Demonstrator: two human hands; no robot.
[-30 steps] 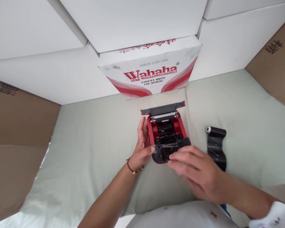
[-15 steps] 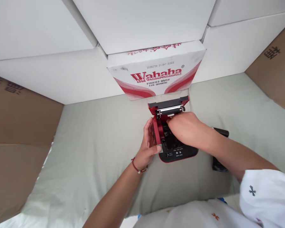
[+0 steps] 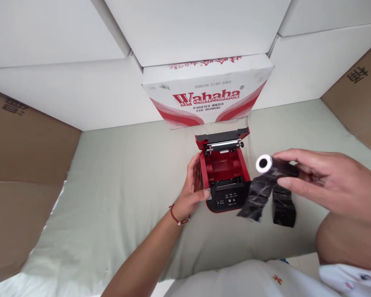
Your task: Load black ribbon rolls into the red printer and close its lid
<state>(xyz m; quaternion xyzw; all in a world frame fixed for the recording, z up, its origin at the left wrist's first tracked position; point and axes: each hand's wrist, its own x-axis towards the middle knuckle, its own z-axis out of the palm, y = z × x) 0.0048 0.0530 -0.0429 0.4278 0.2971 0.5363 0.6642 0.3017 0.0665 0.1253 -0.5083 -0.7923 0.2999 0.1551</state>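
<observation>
A small red and black thermal printer [image 3: 225,165] sits on the cloth with its lid raised, and its red paper bay shows bare inside. My left hand [image 3: 193,185] grips its left side, thumb on the front corner and fingers along the outer wall. To the right of the printer, my right hand [image 3: 315,177] holds a black paper roll [image 3: 264,181] between thumb and fingers. Its white end with a dark hole faces the printer, and a loose strip hangs down over the printer's right front corner. Partly behind it, a second black roll [image 3: 284,210] lies on the cloth.
A white and red water carton [image 3: 208,97] stands just behind the printer, against stacked white boxes [image 3: 198,29]. Brown cardboard boxes flank the work area at left [image 3: 27,181] and right [image 3: 358,95]. Pale green cloth [image 3: 126,173] covers the surface.
My right hand has come out of the printer's bay and moved right with the black paper roll, uncovering the red interior. My left hand stays on the printer's side.
</observation>
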